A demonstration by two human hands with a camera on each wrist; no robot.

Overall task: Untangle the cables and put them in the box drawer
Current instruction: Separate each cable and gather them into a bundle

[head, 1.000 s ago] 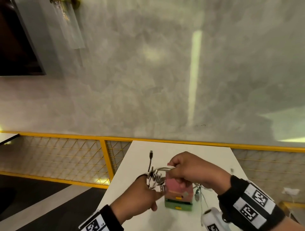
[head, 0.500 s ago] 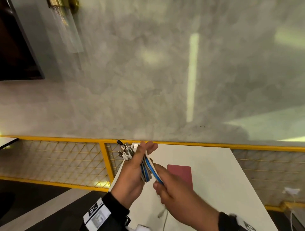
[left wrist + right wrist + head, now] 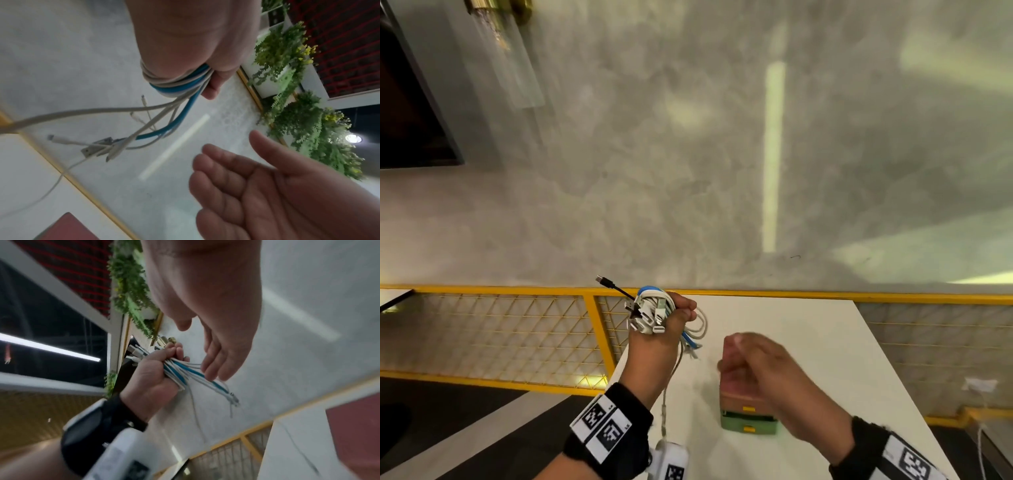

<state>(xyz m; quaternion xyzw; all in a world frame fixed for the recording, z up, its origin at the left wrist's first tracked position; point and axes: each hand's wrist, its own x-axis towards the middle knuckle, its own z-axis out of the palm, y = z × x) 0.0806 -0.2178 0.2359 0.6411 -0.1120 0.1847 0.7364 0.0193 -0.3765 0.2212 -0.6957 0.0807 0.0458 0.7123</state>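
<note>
A bundle of white and blue cables (image 3: 654, 310), with one black plug sticking up, is gripped in my left hand (image 3: 654, 346) above the table's far left corner. Loose ends hang below the fist (image 3: 115, 146). In the left wrist view the cables (image 3: 176, 81) wrap over the left hand (image 3: 195, 40). My right hand (image 3: 756, 363) hovers over the pink and green drawer box (image 3: 748, 416), fingers relaxed and holding nothing (image 3: 257, 186). In the right wrist view its fingertips (image 3: 213, 369) are just beside the cables (image 3: 180, 371). The box drawers look closed.
The white table (image 3: 825, 342) ends at a yellow mesh railing (image 3: 517, 329) on the far and left sides. One thin white cable (image 3: 664, 404) hangs down from the bundle toward my left wrist. Green plants (image 3: 298, 97) hang nearby.
My right hand has let go of the cables and moved right, over the box. My left hand has closed round the bundle and keeps it raised.
</note>
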